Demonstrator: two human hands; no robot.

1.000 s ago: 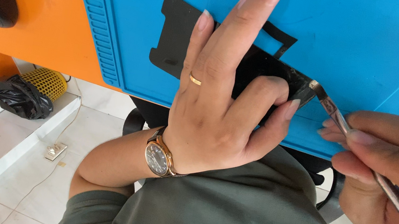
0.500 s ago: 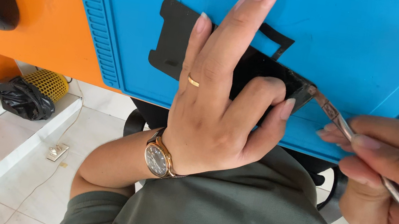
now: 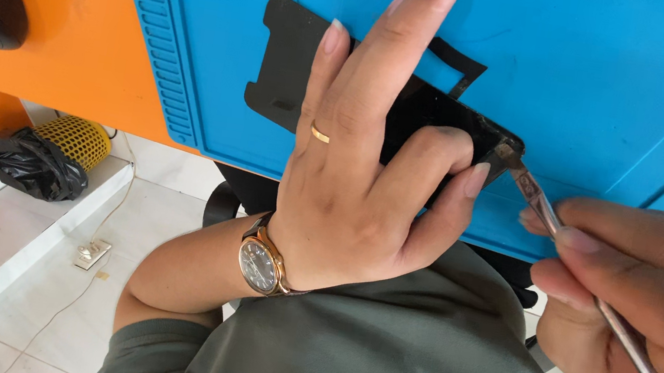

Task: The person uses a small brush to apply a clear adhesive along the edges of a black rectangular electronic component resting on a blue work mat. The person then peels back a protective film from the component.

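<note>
Head view: a bright blue ribbed silicone work mat (image 3: 629,73) covers an orange table (image 3: 81,44) above a pale tiled floor (image 3: 4,269). A yellow mesh basket (image 3: 80,140) and a crumpled black plastic bag (image 3: 33,164) sit on the floor, well left of the grip. The left hand (image 3: 360,173) presses flat on a thin black phone screen panel (image 3: 288,66), hiding its middle. The right hand (image 3: 639,303) pinches a slim metal spudger (image 3: 589,286), its tip touching the panel's corner just beyond the left thumb.
</note>
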